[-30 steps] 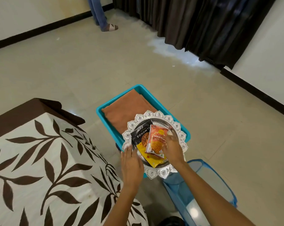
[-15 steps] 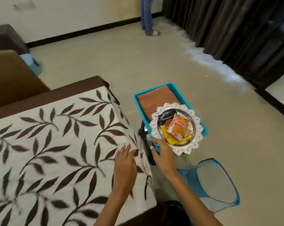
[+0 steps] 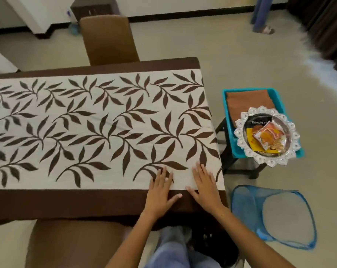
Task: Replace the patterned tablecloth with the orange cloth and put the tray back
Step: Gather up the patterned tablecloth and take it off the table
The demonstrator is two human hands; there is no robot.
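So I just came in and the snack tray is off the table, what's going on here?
A person is changing the tablecloth. Both hands, left hand and right hand, lie flat on the patterned tablecloth near the table's corner, and it is not yet lifted. The silver tray of snack packets sits on the folded orange cloth in the teal bin on a stool beside the table. A blue mesh hamper stands on the floor nearby.

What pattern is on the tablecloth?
Dark brown leafy branches on cream tablecloth, brown border; head view.
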